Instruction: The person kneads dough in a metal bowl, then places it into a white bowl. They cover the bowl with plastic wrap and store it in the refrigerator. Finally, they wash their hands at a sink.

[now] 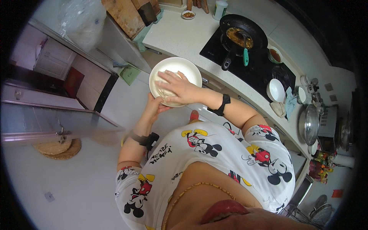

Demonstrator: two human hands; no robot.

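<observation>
A white bowl [189,67] is held up in front of me, off the counter, with pale dough [161,91] in it. My left hand [153,108] grips the near left rim, its thumb at the edge and its fingers beneath. Spread over the dough with fingers apart is my right hand [179,89], its palm down and covering part of the dough. Both forearms wear black straps.
On the counter's black cooktop [212,49] stands a black pan [258,33] with food and a green-handled ladle [245,57]. Beyond it are a bowl of reddish liquid [276,55], a white bowl [276,90] and a metal basin [312,125]. Cutting boards [125,17] lean at the counter's left end.
</observation>
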